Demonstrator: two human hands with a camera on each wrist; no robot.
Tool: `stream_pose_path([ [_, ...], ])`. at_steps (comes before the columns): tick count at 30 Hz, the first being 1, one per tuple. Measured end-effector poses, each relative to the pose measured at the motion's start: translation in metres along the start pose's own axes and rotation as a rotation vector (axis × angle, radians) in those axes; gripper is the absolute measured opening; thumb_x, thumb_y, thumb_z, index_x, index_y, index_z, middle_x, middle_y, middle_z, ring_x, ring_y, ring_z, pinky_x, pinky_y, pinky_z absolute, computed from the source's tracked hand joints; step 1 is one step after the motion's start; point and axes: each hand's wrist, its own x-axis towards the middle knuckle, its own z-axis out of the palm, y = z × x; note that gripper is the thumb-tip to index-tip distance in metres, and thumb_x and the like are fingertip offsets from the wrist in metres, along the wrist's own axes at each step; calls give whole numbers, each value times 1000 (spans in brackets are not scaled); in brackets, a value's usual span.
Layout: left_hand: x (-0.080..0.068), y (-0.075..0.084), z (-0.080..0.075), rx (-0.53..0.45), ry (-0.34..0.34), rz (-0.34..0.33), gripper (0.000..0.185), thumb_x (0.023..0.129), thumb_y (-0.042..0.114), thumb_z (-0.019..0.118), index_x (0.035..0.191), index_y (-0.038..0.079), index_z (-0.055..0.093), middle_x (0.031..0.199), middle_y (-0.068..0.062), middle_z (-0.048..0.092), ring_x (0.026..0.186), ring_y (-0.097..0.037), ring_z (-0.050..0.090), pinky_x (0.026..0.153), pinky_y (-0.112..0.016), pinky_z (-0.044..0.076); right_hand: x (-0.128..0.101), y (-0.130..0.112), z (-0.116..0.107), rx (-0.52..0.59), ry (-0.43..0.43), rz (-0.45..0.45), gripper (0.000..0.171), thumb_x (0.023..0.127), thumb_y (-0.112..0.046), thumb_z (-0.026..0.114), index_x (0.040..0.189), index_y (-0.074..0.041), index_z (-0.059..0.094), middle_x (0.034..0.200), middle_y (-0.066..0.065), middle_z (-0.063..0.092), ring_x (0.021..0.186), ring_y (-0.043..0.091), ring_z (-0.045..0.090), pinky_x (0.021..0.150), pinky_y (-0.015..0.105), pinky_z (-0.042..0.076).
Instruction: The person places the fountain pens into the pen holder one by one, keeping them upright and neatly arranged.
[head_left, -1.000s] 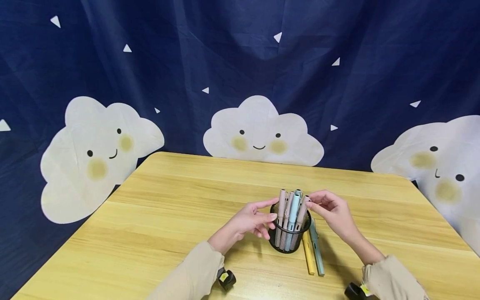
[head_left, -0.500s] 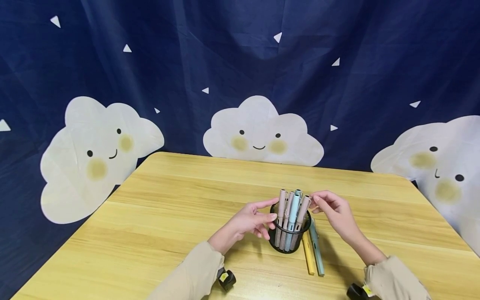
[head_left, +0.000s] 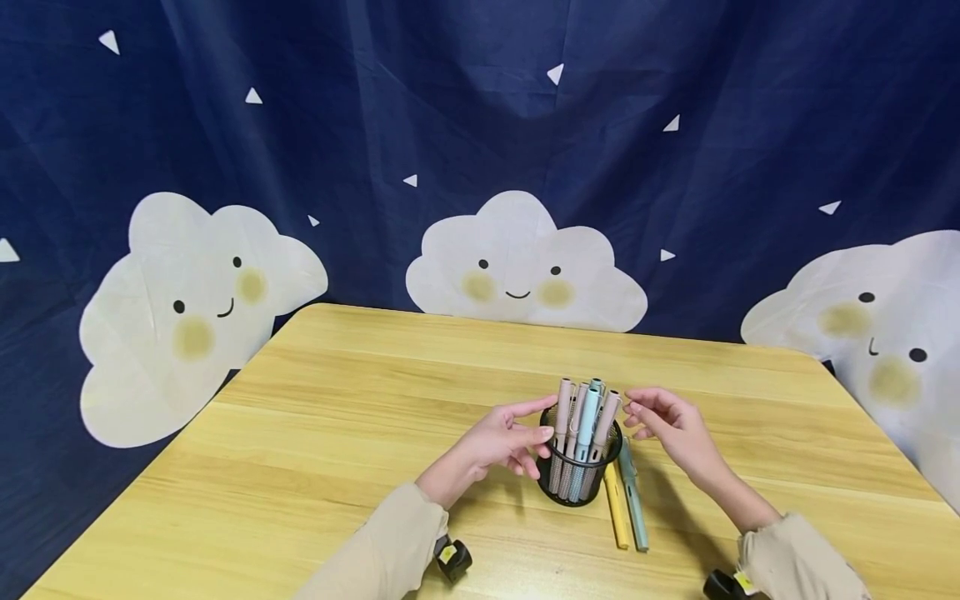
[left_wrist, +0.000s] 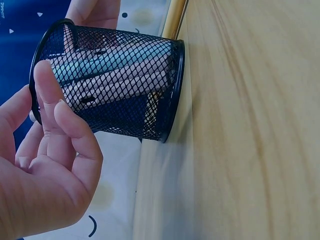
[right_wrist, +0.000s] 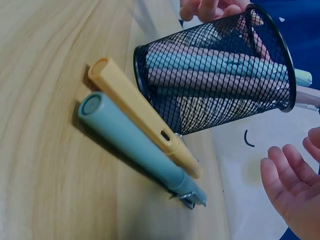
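A black mesh pen holder (head_left: 547,483) stands upright on the table. Inside it are several capped pens, among them a light blue pen (head_left: 588,421) and greyish-pink pens (head_left: 563,412). My left hand (head_left: 495,440) holds the holder's rim on its left side between thumb and forefinger, as the left wrist view (left_wrist: 55,165) also shows. Just right of the pen tops, my right hand (head_left: 675,429) hovers with loosely bent fingers and nothing in them. Beside the holder's base lie a yellow pen (head_left: 617,510) and a teal pen (head_left: 635,510), side by side.
The wooden table (head_left: 360,392) stretches out to the left and behind the holder. A dark blue curtain (head_left: 360,100) with smiling white clouds hangs past its far edge. Black wrist cameras (head_left: 453,558) sit by both sleeves.
My right hand has let go of the greyish-pink pen at the holder's right and drawn back slightly to the right, its fingers loosening. My left hand and the holder have stayed put.
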Motion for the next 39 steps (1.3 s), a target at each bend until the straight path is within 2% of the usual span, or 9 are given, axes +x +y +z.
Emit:
stream_pose_path([
  [7,1,0,-1,-2,-2,5,52,86,15,60,134,23,42,68,-5,63,45,-11,56,41,-17,45,-3,4,-5,-61,-69,39,22,89,7,47,106,21,46,88,5,62,73,11,60,55,25,52],
  [12,1,0,-1,-7,0,4,51,86,15,60,133,24,43,69,-5,63,45,-11,56,41,-17,45,-5,6,-6,-136,-121,92,27,88,6,47,110,22,43,89,15,58,71,14,60,55,29,53],
  [16,1,0,-1,-3,0,4,51,86,15,60,133,24,43,69,-5,63,45,-11,56,41,-17,45,-6,9,-7,-154,-168,119,30,88,5,49,112,22,43,88,18,56,70,15,59,53,31,53],
  [21,1,0,-2,-9,-2,2,52,86,14,60,134,23,43,69,-5,63,45,-12,57,41,-17,45,-7,12,-10,-159,-198,209,34,87,4,50,115,20,41,87,22,54,69,16,57,54,30,53],
  [27,1,-1,-2,2,-2,13,52,86,15,60,134,22,42,69,-5,62,46,-12,57,41,-16,45,-8,15,-15,-215,-248,305,40,88,-2,54,119,18,39,87,20,55,66,18,58,51,30,52],
  [34,1,-2,-1,-7,-5,7,51,86,14,60,133,23,43,69,-5,63,46,-12,57,41,-17,45,-12,18,-19,-176,-335,452,53,87,-9,58,126,15,32,74,16,53,57,20,56,48,35,53],
  [39,1,-1,-1,-8,-4,6,51,86,15,60,133,24,43,69,-5,63,46,-12,57,41,-16,45,-15,19,-19,-197,-369,492,59,86,-13,60,129,12,29,73,15,52,55,21,55,46,39,52],
])
